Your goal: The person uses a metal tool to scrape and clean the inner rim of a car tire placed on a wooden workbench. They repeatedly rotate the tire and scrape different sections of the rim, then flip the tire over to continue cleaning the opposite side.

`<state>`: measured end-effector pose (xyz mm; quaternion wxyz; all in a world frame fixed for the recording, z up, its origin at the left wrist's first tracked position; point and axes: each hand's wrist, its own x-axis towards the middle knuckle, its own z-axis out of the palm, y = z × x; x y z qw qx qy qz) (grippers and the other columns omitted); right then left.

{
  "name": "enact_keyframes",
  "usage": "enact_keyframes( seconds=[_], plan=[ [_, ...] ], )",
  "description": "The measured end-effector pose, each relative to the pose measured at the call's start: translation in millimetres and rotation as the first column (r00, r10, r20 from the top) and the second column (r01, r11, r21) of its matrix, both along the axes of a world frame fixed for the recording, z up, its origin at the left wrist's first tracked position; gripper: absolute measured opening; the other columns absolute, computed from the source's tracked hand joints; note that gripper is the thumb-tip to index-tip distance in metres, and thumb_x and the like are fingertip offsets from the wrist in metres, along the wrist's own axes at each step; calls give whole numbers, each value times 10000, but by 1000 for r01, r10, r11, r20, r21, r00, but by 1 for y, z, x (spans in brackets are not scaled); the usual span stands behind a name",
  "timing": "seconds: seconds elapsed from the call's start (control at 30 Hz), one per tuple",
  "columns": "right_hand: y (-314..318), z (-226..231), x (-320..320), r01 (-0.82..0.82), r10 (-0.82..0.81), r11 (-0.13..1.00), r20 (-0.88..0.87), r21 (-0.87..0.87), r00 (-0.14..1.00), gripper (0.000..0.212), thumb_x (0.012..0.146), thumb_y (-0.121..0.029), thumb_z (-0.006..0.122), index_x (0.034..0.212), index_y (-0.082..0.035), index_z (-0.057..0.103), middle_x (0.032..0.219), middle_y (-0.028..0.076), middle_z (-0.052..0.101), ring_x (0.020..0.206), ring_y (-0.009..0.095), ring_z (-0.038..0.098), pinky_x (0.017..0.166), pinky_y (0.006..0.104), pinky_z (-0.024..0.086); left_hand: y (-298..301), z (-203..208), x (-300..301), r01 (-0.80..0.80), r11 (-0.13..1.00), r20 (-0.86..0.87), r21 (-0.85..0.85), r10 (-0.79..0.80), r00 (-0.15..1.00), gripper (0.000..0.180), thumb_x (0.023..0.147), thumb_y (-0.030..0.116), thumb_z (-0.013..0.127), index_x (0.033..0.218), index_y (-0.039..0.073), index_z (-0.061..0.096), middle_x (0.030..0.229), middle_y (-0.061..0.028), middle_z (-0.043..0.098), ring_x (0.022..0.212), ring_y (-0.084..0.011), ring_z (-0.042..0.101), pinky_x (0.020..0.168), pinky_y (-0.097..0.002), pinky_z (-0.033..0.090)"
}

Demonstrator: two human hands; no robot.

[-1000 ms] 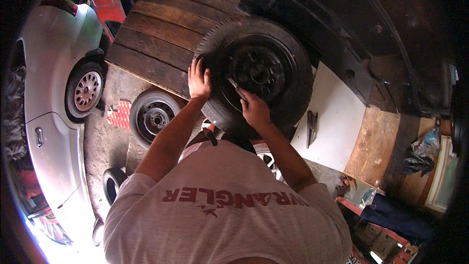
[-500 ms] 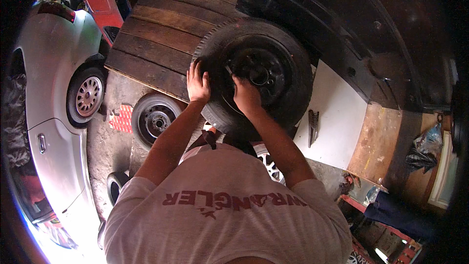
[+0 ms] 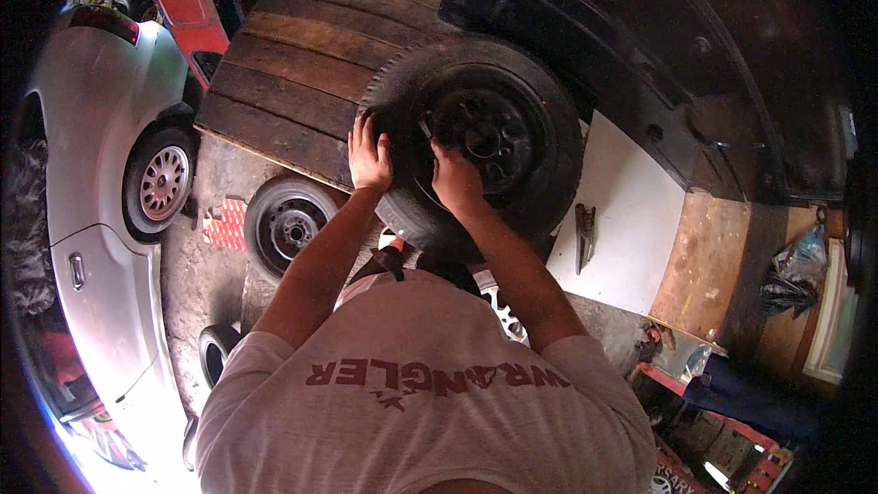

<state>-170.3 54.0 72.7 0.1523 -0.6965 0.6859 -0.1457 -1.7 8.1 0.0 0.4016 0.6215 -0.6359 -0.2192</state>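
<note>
black wheel, one; hands, two

Head-worn fisheye view, facing downward.
The camera sits above and behind the fingers, well apart from them.

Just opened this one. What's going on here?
A person works with both bare hands at a black wheel with its tyre on, beside a wooden plank platform. The left hand lies flat against the tyre's side, while the right hand grips a thin tool near the rim edge. A dark hand tool lies on a white board to the right; another wheel is on the left.
</note>
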Motion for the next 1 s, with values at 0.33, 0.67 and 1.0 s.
enact_keyframes(
  seconds=[0.33, 0.67, 1.0],
  plan=[
    [-6, 56, -3, 33, -43, 993, 94, 112, 995, 367, 847, -132, 588, 1212, -107, 610, 962, 224, 653, 902, 390, 632, 789, 469, 508, -1, -7, 1, -2, 1000, -11, 14, 2, 1000, 516, 961, 335, 395, 1396, 59, 381, 1455, -170, 373, 1369, -334, 311, 1154, -446, 188],
    [-39, 32, -13, -14, 5, 998, 138, 60, 990, 366, 854, -112, 582, 1219, -85, 598, 992, 221, 657, 917, 381, 635, 777, 454, 514, -56, 1, -1, -46, 998, -143, 32, 50, 988, 539, 980, 357, 378, 1394, 13, 364, 1447, -202, 364, 1349, -374, 321, 1117, -433, 259],
    [-47, 70, -25, 21, -58, 964, 133, 267, 989, 339, 851, -144, 611, 1188, -124, 639, 989, 192, 667, 916, 366, 644, 808, 437, 510, -56, -3, -4, -44, 997, -14, 70, 45, 999, 564, 975, 400, 370, 1402, 32, 357, 1457, -194, 352, 1364, -368, 300, 1126, -452, 244]
  ],
)
